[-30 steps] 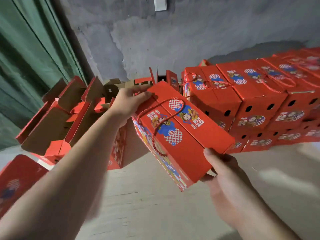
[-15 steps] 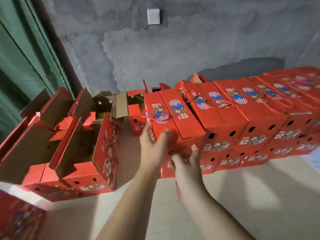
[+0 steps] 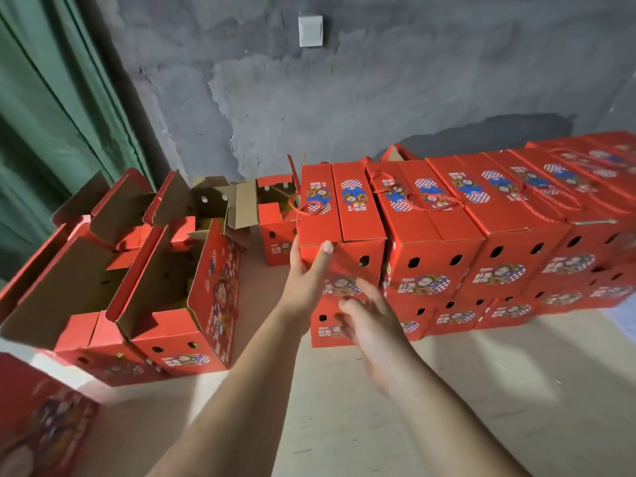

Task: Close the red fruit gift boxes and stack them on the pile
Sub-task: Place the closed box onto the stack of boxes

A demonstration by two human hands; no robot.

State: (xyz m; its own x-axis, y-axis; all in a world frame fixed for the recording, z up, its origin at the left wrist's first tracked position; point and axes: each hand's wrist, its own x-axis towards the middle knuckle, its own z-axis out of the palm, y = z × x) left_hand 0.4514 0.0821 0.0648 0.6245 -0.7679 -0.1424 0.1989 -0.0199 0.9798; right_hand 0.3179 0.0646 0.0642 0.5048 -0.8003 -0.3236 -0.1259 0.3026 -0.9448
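Observation:
A closed red gift box (image 3: 340, 215) with a rope handle sits on the left end of the pile (image 3: 499, 235) of closed red boxes, stacked two high along the wall. My left hand (image 3: 308, 270) presses straight fingers against the box's near left corner, thumb on its front face. My right hand (image 3: 368, 318) hovers just in front of the pile's lower box, fingers relaxed, holding nothing. Several open red boxes (image 3: 172, 280) with raised flaps stand on the floor to the left.
Another open box (image 3: 275, 218) stands by the wall behind the pile's left end. A red box (image 3: 41, 418) lies at the bottom left corner. A green curtain (image 3: 51, 108) hangs on the left. Grey wall (image 3: 378, 80) behind; bare concrete floor (image 3: 481, 390) in front.
The closed box went from my two hands onto the left end of the pile. My right hand has come off it and drawn back; my left hand stays against its corner.

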